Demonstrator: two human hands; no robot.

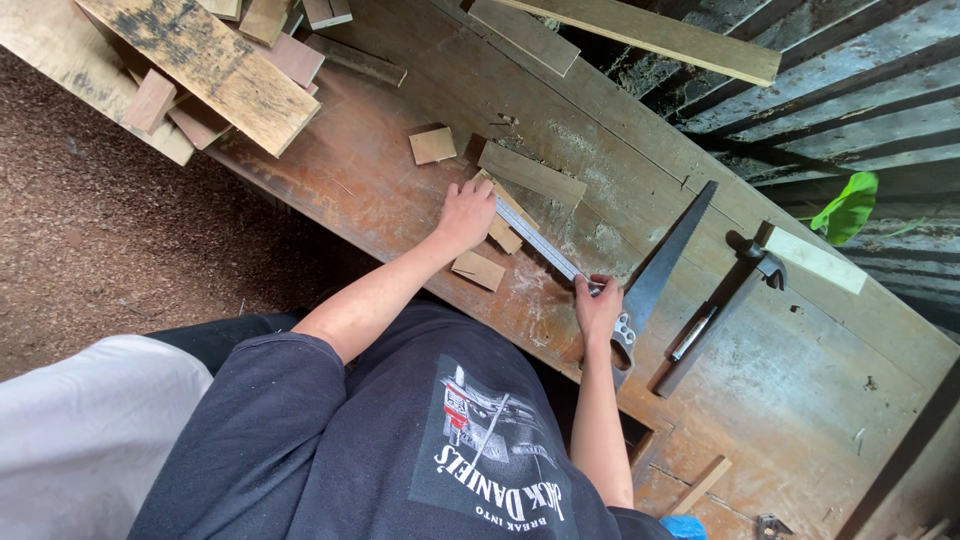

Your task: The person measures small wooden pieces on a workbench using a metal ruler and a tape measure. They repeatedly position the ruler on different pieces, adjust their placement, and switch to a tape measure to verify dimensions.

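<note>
A steel ruler (540,243) is laid flat along a thin wood strip (505,215) near the front edge of a worn, dusty workbench (800,390). Its far end is pressed down by the left hand (466,213), fingers spread flat; its near end is pinched by the right hand (597,305), fingers closed on it. 2 small square offcuts (433,146) (478,270) are seen beside the strip, and 1 short board (531,172) just beyond. 1 handsaw (662,268) lies right of the ruler, then 1 hammer (745,275). Scrap boards (205,60) are piled at the bench's left end. Sawdust covers the floor (90,230); corrugated sheeting (850,100) lies behind.
</note>
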